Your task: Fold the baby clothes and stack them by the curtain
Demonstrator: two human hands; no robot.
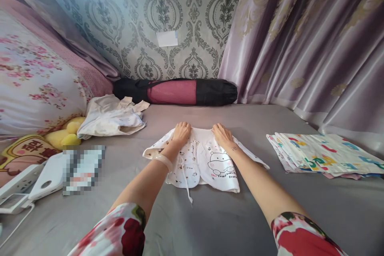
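A small white baby shirt (207, 160) lies spread on the grey sheet, its collar edge away from me and a tie string (187, 186) hanging down its front. A hippo drawing and lettering show on its right side. At the left of the collar, my left hand (182, 133) is closed on the fabric, fingers curled at the edge. My right hand (222, 134) grips the collar's right side in the same way. Both fingertips are partly hidden against the cloth. The sleeves stretch out to either side under my forearms.
A stack of folded printed cloths (330, 152) lies at right, and a heap of pale clothes (112, 118) at left. A black and pink rolled bag (174, 91) rests along the wall. A power strip (19, 182) and a white device (49, 174) lie at near left.
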